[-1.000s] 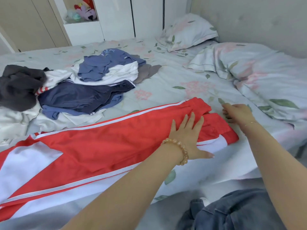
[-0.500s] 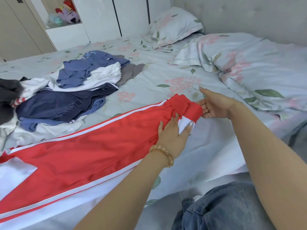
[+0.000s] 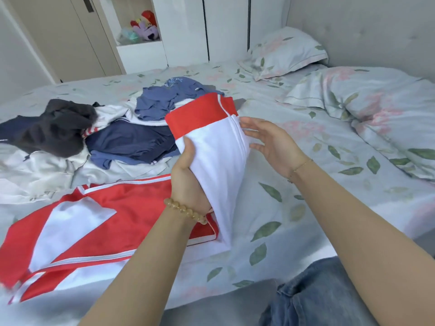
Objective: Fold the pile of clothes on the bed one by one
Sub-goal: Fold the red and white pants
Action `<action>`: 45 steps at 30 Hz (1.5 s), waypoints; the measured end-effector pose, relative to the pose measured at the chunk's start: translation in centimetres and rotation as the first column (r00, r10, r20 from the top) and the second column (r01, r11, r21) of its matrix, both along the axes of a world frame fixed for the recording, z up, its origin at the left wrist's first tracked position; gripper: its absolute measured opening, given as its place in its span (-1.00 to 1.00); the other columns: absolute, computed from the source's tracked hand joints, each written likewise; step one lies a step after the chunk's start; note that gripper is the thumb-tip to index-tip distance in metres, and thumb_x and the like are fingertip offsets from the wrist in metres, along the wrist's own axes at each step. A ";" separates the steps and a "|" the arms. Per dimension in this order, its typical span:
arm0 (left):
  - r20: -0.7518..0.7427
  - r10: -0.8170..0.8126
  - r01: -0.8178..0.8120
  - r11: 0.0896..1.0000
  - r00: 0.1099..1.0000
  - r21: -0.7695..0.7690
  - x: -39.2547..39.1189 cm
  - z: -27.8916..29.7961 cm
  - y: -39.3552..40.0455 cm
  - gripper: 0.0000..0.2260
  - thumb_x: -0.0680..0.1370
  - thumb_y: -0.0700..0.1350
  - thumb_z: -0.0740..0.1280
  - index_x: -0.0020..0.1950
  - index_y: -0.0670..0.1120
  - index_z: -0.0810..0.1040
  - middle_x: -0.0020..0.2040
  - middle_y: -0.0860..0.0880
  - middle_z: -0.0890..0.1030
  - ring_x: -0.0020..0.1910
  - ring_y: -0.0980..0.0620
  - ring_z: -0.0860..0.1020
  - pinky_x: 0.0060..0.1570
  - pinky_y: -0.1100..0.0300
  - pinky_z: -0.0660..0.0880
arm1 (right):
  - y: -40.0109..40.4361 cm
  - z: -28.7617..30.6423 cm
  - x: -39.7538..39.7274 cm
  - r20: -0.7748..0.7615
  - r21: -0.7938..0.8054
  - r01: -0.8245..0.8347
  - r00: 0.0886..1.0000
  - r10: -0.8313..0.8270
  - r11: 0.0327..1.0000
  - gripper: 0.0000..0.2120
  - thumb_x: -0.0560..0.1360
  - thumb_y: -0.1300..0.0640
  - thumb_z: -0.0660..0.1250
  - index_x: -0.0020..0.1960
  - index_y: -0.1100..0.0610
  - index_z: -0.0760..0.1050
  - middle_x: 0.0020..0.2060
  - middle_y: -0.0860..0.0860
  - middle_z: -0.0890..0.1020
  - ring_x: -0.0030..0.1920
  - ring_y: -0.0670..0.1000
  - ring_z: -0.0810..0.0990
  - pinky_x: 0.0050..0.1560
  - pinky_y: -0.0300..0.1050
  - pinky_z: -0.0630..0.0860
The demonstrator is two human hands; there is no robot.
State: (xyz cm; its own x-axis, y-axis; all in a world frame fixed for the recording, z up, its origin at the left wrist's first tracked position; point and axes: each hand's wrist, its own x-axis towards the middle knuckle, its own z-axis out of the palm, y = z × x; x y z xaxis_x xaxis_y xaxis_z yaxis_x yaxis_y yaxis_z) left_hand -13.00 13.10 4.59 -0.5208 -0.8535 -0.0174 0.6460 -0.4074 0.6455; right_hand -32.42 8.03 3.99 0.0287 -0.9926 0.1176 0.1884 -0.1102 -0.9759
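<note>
- I see the red-and-white garment (image 3: 98, 222) lying along the bed's (image 3: 306, 208) near edge, its fold only begun.
- My left hand (image 3: 188, 182) grips its lifted end; my right hand (image 3: 270, 144) touches it, fingers (image 3: 247, 123) straight.
- The clothes pile (image 3: 106, 137) toward the far-left corner remains unfolded.
- I see no containers.

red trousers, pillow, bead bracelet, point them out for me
red trousers (image 3: 131, 208), head view, red cloth lying flat on the bed
pillow (image 3: 287, 52), head view, middle of its top face
bead bracelet (image 3: 186, 211), head view, beads on the left wrist
</note>
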 end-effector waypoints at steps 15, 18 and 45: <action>0.173 0.686 -0.705 0.667 0.707 0.240 25.9 -4.9 5.9 -0.70 0.53 0.09 0.27 0.07 -0.06 0.66 0.10 -0.07 0.67 0.10 -0.09 0.63 0.15 -0.05 0.47 | 0.2 -7.0 26.9 -1.000 -0.006 -0.724 0.021 0.013 0.690 -0.40 0.58 -0.31 0.02 0.55 -0.23 -0.07 0.56 -0.22 -0.04 0.56 -0.10 -0.09 0.53 0.07 -0.19; 0.458 0.672 -0.798 0.581 0.582 0.162 26.9 -5.2 5.3 -0.62 0.40 0.10 0.48 0.16 -0.01 0.60 0.08 -0.07 0.68 0.04 -0.08 0.65 0.10 -0.07 0.53 | -0.1 -7.2 27.0 -1.000 -0.027 -0.747 0.010 -0.030 0.664 -0.35 0.50 -0.40 -0.10 0.55 -0.26 -0.12 0.55 -0.24 -0.08 0.56 -0.10 -0.12 0.52 0.06 -0.20; 0.736 0.635 -0.607 0.687 0.235 -0.400 27.0 -0.6 6.1 -0.85 0.46 -0.21 0.45 -0.24 -0.20 0.51 -0.42 -0.01 0.55 -0.46 0.17 0.53 -0.39 0.40 0.46 | 7.9 -5.8 32.6 -0.829 -0.297 -0.427 0.560 -0.008 0.854 -0.13 0.47 -0.19 0.35 0.56 0.13 -0.01 0.22 0.01 0.51 0.11 0.03 0.54 0.12 0.07 0.51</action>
